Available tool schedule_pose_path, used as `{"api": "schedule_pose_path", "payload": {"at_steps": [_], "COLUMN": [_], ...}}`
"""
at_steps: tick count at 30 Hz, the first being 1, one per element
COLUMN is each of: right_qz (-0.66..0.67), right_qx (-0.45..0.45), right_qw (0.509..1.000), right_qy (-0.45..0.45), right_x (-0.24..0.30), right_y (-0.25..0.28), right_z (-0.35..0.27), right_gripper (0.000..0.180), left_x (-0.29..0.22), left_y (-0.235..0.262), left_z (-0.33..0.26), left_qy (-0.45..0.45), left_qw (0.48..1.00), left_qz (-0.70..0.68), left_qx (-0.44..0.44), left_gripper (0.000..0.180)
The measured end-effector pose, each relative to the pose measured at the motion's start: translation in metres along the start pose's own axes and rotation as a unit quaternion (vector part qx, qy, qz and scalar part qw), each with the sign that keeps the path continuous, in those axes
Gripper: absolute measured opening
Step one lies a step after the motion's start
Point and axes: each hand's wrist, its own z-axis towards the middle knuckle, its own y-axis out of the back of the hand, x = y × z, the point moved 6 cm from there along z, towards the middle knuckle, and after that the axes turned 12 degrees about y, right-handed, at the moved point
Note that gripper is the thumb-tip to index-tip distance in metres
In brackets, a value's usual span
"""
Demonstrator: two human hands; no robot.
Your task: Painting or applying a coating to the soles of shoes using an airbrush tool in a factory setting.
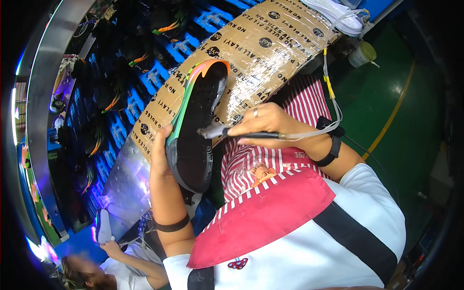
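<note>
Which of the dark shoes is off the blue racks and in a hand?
The shoe with the rainbow-edged sole, gripped by the left hand while the right hand brushes it; the others sit on the blue racks.

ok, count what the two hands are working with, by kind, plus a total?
Shoe sole, black with a green-orange edge, in the left hand: 1
Brush with a clear tube, in the right hand: 1
Taped cardboard board behind them: 1
Total: 3

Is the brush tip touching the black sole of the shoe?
Yes, the brush in the right hand has its tip against the shoe sole, held by the left hand.
</note>
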Motion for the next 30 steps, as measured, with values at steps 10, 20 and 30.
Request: {"api": "schedule_pose_path", "payload": {"at_steps": [10, 20, 30], "right_qz": [0.035, -0.081, 0.204], "right_qx": [-0.009, 0.029, -0.014], "right_qw": [0.998, 0.995, 0.960], "right_qy": [-0.044, 0.045, -0.193], "right_x": [0.001, 0.009, -0.005], "right_y": [0.009, -0.010, 0.008], "right_z": [0.001, -0.003, 0.002], "right_gripper": [0.022, 0.022, 0.022], "left_x": [0.004, 0.006, 0.013], "left_y": [0.003, 0.001, 0.000], "left_z": [-0.003, -0.003, -0.008], "left_qy": [0.024, 0.023, -0.002], "left_qw": [0.999, 1.000, 1.000], "left_qz": [-0.017, 0.002, -0.021], "left_qx": [0.023, 0.008, 0.003], "left_gripper": [0.048, 0.053, 0.053]}}
